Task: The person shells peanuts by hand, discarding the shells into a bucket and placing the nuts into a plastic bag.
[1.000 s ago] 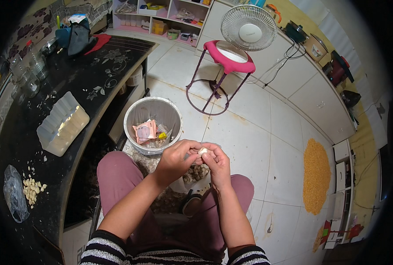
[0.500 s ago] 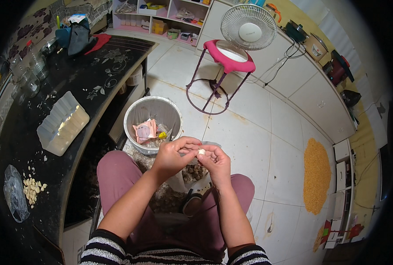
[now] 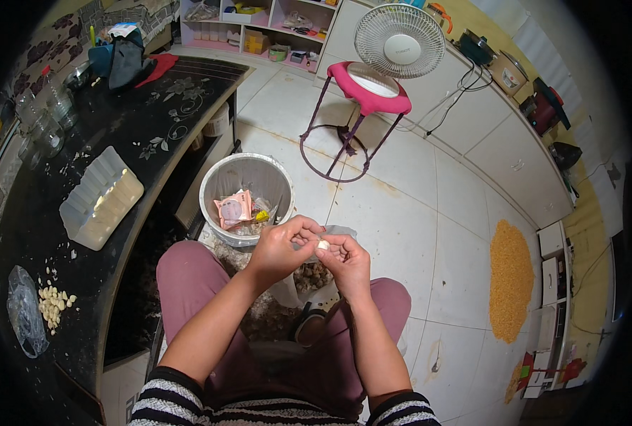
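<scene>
Over my lap, my right hand (image 3: 347,261) pinches a small whitish garlic clove (image 3: 323,245) between thumb and fingers. My left hand (image 3: 279,250) meets it from the other side, fingers curled in and thumb close against the clove; whether it grips a bit of skin is too small to see. Below the hands, partly covered by them, an open pale bag (image 3: 285,292) holds brownish bulbs or cloves. A heap of pale peeled cloves (image 3: 55,304) lies on the black table to the left, beside a crumpled clear plastic bag (image 3: 26,312).
A lined bin (image 3: 204,192) with wrappers stands just beyond my left hand. On the table (image 3: 177,121) are a translucent tub (image 3: 81,202) and glass jars (image 3: 47,133). Farther off, a fan (image 3: 399,46) rests on a pink stool (image 3: 351,82). Yellow grain (image 3: 509,284) covers floor at right.
The left fingers have shifted slightly up and curled more at the clove. The right hand keeps its pinch, almost in place. More of the shoe below shows now.
</scene>
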`<action>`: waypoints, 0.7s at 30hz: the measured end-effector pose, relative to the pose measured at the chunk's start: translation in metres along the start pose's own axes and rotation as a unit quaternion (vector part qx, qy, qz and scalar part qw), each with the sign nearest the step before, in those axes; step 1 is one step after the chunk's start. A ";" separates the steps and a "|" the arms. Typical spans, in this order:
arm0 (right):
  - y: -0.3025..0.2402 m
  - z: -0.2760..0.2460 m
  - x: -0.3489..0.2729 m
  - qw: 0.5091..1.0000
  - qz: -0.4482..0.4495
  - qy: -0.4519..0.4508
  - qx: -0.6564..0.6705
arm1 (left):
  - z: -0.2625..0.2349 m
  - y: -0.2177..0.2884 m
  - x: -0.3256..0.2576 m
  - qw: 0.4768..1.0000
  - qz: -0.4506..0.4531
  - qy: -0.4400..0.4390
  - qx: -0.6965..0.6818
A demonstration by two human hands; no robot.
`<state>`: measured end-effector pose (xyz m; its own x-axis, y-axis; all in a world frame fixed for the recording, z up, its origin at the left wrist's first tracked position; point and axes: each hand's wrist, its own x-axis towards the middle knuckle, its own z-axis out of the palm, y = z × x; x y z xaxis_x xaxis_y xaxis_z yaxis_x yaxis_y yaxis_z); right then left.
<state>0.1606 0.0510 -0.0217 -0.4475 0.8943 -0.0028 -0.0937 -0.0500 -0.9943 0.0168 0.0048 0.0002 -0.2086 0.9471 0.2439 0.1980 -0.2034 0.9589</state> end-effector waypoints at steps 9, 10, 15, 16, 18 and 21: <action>-0.009 0.002 -0.001 0.999 0.023 -0.006 0.033 | 0.002 -0.001 0.000 0.999 0.033 0.012 0.005; -0.008 0.001 -0.002 0.999 0.021 -0.009 0.033 | 0.002 -0.002 0.000 0.999 0.041 0.012 0.010; -0.004 -0.002 -0.001 0.999 0.020 -0.015 0.022 | 0.004 -0.002 0.000 0.998 0.062 0.025 0.016; -0.004 -0.002 -0.001 0.999 0.021 -0.027 0.036 | 0.004 -0.002 0.000 0.998 0.062 0.022 -0.002; -0.003 -0.002 0.000 0.996 0.022 -0.050 0.063 | 0.005 -0.003 0.001 0.997 0.062 0.017 -0.039; -0.014 -0.001 0.000 0.987 0.071 -0.069 0.130 | 0.004 -0.003 0.001 0.993 0.049 -0.002 -0.106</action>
<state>0.1628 0.0518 -0.0074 -0.5870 0.8023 -0.1084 -0.2381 -0.2991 -0.9240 0.0195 0.0069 -0.0033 -0.1943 0.9208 0.3381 0.0113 -0.3426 0.9394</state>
